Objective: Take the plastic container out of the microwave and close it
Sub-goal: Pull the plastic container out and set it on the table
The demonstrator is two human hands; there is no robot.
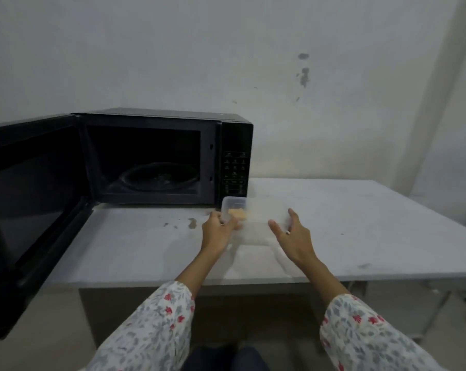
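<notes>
Floral sleeves fill the near edge of the view, both forearms reaching away over a pale table. At the far left of that table stands the black microwave, its door swung wide toward the near left and its cavity showing only the glass turntable, so the first half of the task looks done.

Just in front of the microwave's keypad, right of the opening, sits the clear plastic container on the table, with something pale yellow inside at its far left end. Its long axis seems to run left to right, though motion blur smears its near and right edges, and whether a lid is on it cannot be told.

Smaller still, the left hand holds the container's left end, fingers curled around the near-left corner. The right hand is at the right end with fingers spread wide and thumb apart; it appears to touch or nearly touch the wall there, but a firm grip cannot be confirmed.

With the container lying between the two hands and beyond the fingertips, the left hand has the closer hold. Closing the door probably falls to it too, since the door hangs on that side, well apart from the container.
</notes>
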